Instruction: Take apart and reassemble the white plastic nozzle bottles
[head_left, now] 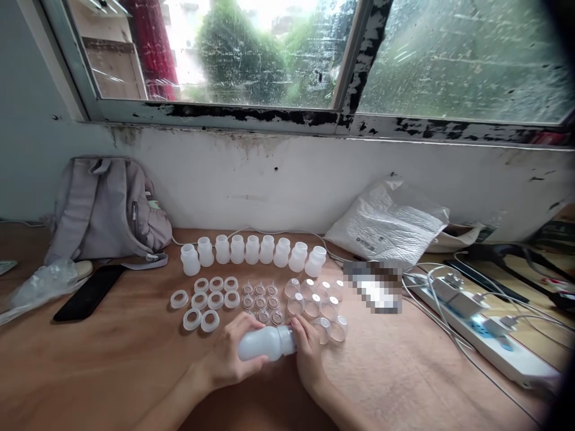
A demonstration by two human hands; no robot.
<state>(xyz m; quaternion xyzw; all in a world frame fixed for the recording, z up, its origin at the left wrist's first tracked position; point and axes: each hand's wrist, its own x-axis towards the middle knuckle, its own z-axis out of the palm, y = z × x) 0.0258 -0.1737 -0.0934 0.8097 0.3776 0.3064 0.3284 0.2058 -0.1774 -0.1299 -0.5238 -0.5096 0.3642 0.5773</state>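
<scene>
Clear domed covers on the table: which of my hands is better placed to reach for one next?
Your right hand, probably: it's beside the clear domed covers, while your left hand is farther away, wrapped around the bottle.

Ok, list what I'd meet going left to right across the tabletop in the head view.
Flat black rectangular device → translucent white plastic rings → small clear round pieces → clear dome-shaped plastic caps → long white plastic power strip.

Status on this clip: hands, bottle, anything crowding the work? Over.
Left hand around the bottle body; right hand at its neck end. Bottle on its side, near horizontal. Clear covers close beyond right hand.
</scene>
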